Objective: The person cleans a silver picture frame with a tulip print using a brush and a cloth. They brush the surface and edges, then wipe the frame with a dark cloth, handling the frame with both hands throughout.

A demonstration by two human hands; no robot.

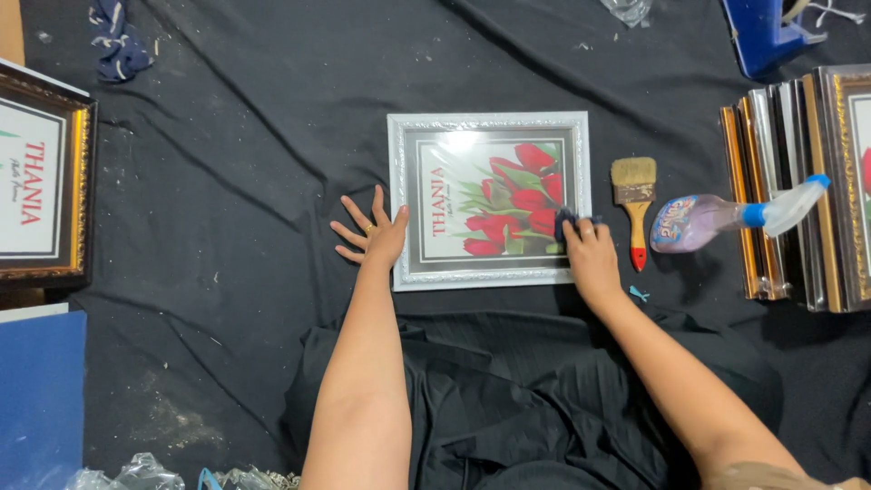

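Wiping of the glass is judged under way; how much remains cannot be told. The left hand (376, 238), fingers spread, presses flat on the left edge of the silver picture frame (489, 200). The right hand (592, 256) pinches a small dark cloth (568, 221) against the frame's right edge. The frame lies flat on the black sheet (254, 163), between both hands. Right of it lie 1 paintbrush (634, 204) and 1 spray bottle (726, 218).

silver frame (489, 121), red tulip print; dark blue cloth (567, 220) at 3 o'clock; red-handled brush (635, 207); black floor cloth (236, 181); gold frames (789, 181).
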